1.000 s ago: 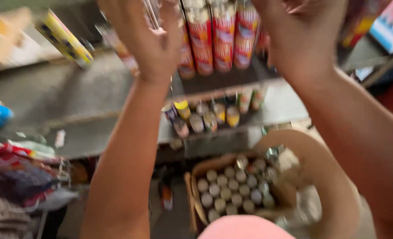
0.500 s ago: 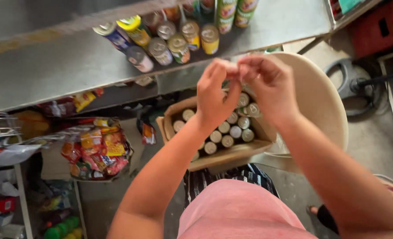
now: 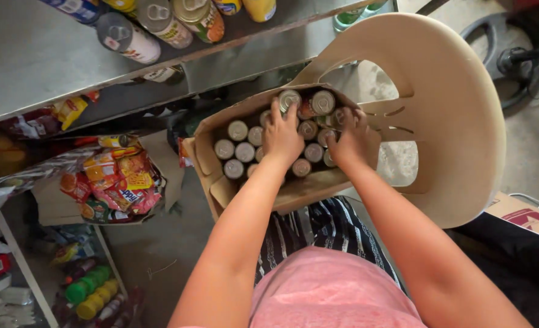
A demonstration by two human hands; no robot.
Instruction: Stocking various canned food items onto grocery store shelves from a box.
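Now our left hand (image 3: 281, 135) and right hand (image 3: 350, 138) curl around cans (image 3: 240, 141) in the mostly full cardboard box (image 3: 212, 130), while several cans already stand on the far shelf (image 3: 32, 67).

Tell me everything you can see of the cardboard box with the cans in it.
The cardboard box is plain brown, open at the top with its flaps folded outward. It rests on a beige plastic chair, tilted a little toward the shelf. Inside stand rows of cans, upright, their silvery lids up. The left hand and the right hand both reach in, resting on the cans near the far side. The near flap lies against a striped cloth.
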